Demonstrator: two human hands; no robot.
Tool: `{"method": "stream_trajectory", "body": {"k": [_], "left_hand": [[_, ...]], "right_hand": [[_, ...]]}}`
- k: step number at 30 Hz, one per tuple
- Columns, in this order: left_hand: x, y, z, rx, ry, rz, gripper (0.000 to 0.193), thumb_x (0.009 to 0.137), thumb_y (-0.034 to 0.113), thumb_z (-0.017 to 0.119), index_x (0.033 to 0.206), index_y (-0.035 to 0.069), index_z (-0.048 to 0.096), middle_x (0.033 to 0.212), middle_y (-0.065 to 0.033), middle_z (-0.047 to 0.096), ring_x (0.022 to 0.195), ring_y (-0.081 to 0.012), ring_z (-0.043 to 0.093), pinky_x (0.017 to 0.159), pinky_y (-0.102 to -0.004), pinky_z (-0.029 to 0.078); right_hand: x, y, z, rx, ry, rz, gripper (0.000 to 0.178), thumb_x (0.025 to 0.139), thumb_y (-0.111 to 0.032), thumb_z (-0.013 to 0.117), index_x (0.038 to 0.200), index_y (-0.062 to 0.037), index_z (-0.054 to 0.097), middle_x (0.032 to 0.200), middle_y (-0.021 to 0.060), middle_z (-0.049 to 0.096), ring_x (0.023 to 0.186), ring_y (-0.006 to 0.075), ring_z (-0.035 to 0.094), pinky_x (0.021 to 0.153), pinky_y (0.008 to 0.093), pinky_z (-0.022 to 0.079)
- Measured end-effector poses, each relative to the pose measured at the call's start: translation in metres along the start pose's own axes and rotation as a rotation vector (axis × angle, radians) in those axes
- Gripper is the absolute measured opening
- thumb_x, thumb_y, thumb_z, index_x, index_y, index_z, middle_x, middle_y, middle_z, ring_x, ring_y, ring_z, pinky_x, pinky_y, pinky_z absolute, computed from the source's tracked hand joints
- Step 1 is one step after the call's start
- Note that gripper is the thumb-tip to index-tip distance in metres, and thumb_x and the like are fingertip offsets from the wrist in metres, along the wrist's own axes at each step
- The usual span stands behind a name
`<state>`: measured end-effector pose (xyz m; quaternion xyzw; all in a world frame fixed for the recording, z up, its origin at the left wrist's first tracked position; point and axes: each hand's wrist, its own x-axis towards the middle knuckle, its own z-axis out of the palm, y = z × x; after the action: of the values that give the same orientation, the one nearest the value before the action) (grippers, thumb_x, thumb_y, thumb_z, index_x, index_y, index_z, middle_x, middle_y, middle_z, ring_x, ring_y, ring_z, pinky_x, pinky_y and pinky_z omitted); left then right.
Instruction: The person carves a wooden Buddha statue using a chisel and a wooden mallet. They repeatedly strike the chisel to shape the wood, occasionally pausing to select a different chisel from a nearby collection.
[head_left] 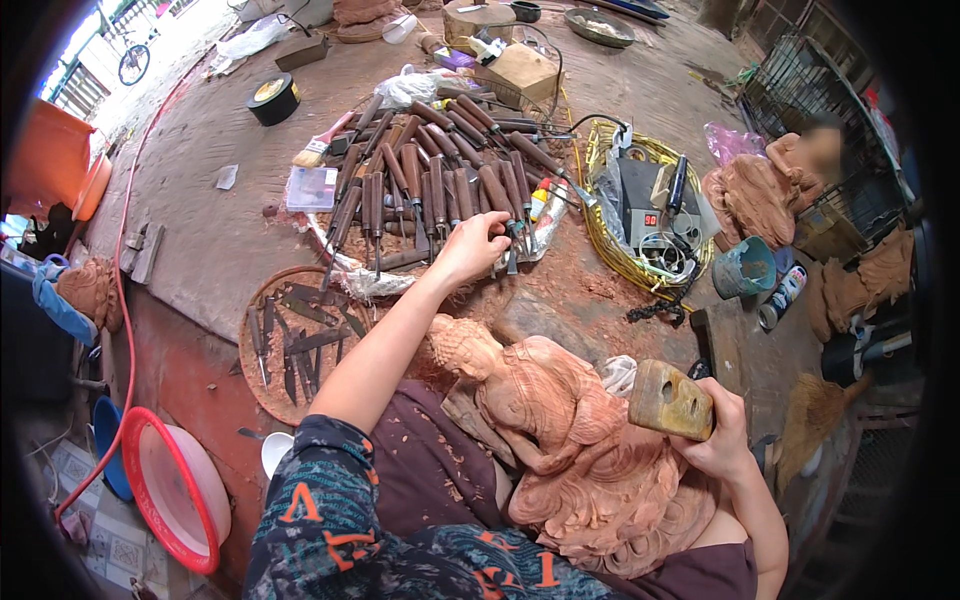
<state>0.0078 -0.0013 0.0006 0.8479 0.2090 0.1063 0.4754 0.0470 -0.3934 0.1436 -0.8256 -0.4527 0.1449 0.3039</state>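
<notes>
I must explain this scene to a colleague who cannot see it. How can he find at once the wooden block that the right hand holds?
Start at the big reddish carved wooden figure lying across the person's lap. At its right side the right hand is raised, gripping a wooden mallet block. Unlike the slim dark-handled chisels piled on the bench ahead, it is short, thick, yellowish-brown and dented.

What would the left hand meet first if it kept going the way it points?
The left hand already touches the chisels; straight on, it would push further into that pile, probably a handle near its fingertips. Depth is unclear.
</notes>
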Motion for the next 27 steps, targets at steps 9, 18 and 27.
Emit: {"method": "stream_trajectory", "body": {"k": [9,18,27], "left_hand": [[-0.038,-0.041,-0.068,0.207,0.377,-0.082,0.017,0.085,0.019,0.061,0.096,0.009,0.071,0.087,-0.0123,0.071,0.083,-0.0277,0.069,0.076,-0.0379,0.054],[-0.069,-0.072,-0.094,0.748,0.628,-0.147,0.015,0.086,0.015,0.062,0.099,0.007,0.064,0.088,-0.0153,0.065,0.085,-0.0358,0.065,0.077,-0.0465,0.052],[-0.090,-0.076,-0.074,0.606,0.501,-0.223,0.023,0.084,0.017,0.067,0.103,0.005,0.065,0.092,-0.0155,0.063,0.087,-0.0356,0.064,0.077,-0.0458,0.051]], "right_hand": [[0.004,-0.007,0.000,-0.014,0.022,-0.001,0.041,0.057,-0.005,0.078,0.094,-0.0003,0.059,0.080,0.0139,0.063,0.074,0.0303,0.066,0.068,0.0332,0.051],[0.001,-0.007,0.003,0.031,0.045,0.070,0.039,0.057,-0.002,0.075,0.092,0.0013,0.058,0.079,0.0136,0.060,0.070,0.0285,0.062,0.066,0.0320,0.049],[0.005,-0.013,0.004,0.028,0.079,0.047,0.034,0.059,-0.001,0.073,0.089,0.0022,0.057,0.077,0.0116,0.060,0.068,0.0238,0.061,0.065,0.0298,0.048]]}}
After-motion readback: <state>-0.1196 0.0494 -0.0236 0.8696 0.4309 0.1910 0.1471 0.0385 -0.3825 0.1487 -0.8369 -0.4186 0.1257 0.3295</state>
